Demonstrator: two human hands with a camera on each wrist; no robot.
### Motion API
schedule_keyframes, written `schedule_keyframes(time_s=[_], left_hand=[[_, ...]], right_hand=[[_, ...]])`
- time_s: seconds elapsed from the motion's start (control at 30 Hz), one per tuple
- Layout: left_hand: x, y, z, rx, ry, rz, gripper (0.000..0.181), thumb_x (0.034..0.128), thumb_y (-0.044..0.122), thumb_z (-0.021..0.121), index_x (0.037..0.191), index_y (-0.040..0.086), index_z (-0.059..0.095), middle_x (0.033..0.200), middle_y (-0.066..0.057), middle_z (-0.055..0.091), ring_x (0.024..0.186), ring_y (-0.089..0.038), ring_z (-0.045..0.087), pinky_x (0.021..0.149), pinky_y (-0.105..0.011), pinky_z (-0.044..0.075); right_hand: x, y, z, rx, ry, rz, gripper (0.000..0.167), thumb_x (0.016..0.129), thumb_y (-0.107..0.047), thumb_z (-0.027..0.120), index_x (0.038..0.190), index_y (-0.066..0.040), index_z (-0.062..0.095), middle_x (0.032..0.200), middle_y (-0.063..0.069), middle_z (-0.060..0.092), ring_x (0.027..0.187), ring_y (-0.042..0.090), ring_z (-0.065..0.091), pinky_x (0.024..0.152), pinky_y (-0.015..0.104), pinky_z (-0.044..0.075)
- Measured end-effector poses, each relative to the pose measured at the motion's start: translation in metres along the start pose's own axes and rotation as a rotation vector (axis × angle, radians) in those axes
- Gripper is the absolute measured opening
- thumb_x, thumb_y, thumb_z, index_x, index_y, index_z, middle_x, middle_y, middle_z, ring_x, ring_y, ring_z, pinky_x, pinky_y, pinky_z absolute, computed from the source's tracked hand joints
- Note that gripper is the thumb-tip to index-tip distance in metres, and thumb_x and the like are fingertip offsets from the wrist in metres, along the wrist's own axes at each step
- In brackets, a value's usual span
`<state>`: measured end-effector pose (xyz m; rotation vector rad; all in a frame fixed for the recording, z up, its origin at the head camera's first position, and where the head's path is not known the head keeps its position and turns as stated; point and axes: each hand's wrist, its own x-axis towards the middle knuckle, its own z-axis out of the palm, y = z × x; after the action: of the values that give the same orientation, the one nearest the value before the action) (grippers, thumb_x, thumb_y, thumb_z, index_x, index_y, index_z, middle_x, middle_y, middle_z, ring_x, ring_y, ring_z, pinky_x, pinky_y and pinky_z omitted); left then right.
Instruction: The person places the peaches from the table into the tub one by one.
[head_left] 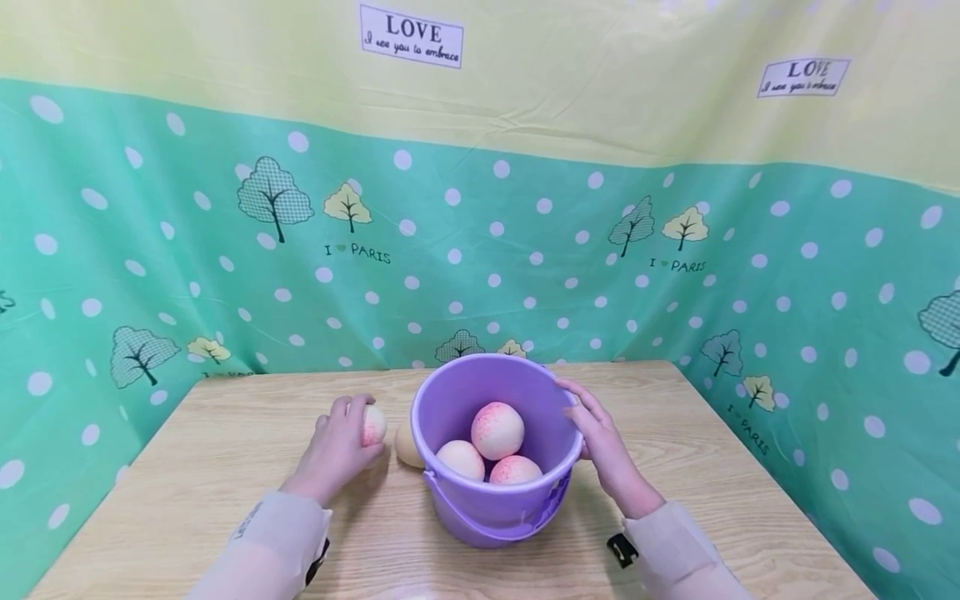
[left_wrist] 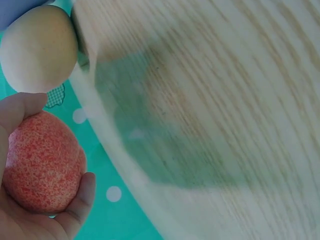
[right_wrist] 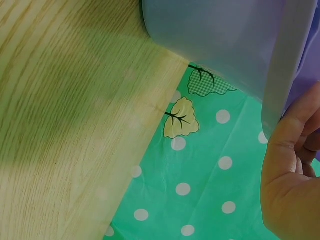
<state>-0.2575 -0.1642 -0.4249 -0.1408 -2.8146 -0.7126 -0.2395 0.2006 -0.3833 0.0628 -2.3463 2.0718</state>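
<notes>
A purple bucket [head_left: 491, 512] stands on the table with three pink-and-cream peach-like balls inside, one of them [head_left: 498, 430] on top. Left of the bucket, my left hand [head_left: 337, 446] grips another such ball [head_left: 374, 425]; the left wrist view shows thumb and fingers round its reddish side [left_wrist: 45, 162]. A plain cream ball [head_left: 407, 445] sits between that hand and the bucket, partly hidden by the bucket; it also appears pale in the left wrist view [left_wrist: 39, 49]. My right hand [head_left: 611, 450] holds the bucket's right rim, fingers over the edge [right_wrist: 292, 170].
The wooden table [head_left: 247, 433] reaches back to a green and yellow curtain [head_left: 450, 217] with dots and trees. The bucket's handle [head_left: 480, 529] hangs down on its near side.
</notes>
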Motion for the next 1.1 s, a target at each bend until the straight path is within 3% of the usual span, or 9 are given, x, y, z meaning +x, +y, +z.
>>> schedule_keyframes(time_s=[0.17, 0.5, 0.77, 1.1], left_hand=[[-0.002, 0.001, -0.001, -0.008, 0.011, 0.003, 0.07, 0.079, 0.021, 0.078, 0.139, 0.006, 0.045, 0.135, -0.026, 0.046, 0.101, -0.043, 0.052, 0.084, -0.055, 0.05], [-0.001, 0.006, -0.004, -0.004, 0.056, 0.058, 0.069, 0.0777, 0.019, 0.08, 0.137, 0.006, 0.047, 0.134, -0.026, 0.048, 0.101, -0.043, 0.053, 0.083, -0.055, 0.05], [-0.001, 0.011, -0.011, -0.02, 0.049, 0.055, 0.068, 0.0788, 0.02, 0.079, 0.138, 0.007, 0.047, 0.135, -0.025, 0.047, 0.105, -0.043, 0.052, 0.085, -0.056, 0.05], [-0.001, 0.012, -0.019, -0.035, 0.058, 0.067, 0.066, 0.0797, 0.021, 0.078, 0.137, 0.007, 0.048, 0.133, -0.023, 0.048, 0.103, -0.041, 0.052, 0.083, -0.054, 0.049]], right_hand=[[-0.001, -0.001, 0.001, -0.008, -0.006, 0.003, 0.048, 0.095, -0.021, 0.048, 0.143, -0.025, 0.049, 0.143, 0.017, 0.05, 0.069, 0.013, 0.061, 0.056, 0.027, 0.051], [-0.002, -0.002, 0.0, -0.012, -0.012, -0.01, 0.048, 0.096, -0.021, 0.047, 0.144, -0.024, 0.048, 0.146, 0.018, 0.048, 0.082, 0.018, 0.065, 0.06, 0.03, 0.054], [-0.002, -0.003, 0.001, -0.013, -0.013, -0.014, 0.048, 0.096, -0.021, 0.047, 0.144, -0.024, 0.049, 0.146, 0.017, 0.048, 0.088, 0.02, 0.065, 0.062, 0.031, 0.055], [-0.001, -0.001, 0.001, -0.019, 0.0, -0.008, 0.049, 0.095, -0.021, 0.047, 0.144, -0.023, 0.049, 0.144, 0.018, 0.049, 0.08, 0.018, 0.064, 0.061, 0.031, 0.053]])
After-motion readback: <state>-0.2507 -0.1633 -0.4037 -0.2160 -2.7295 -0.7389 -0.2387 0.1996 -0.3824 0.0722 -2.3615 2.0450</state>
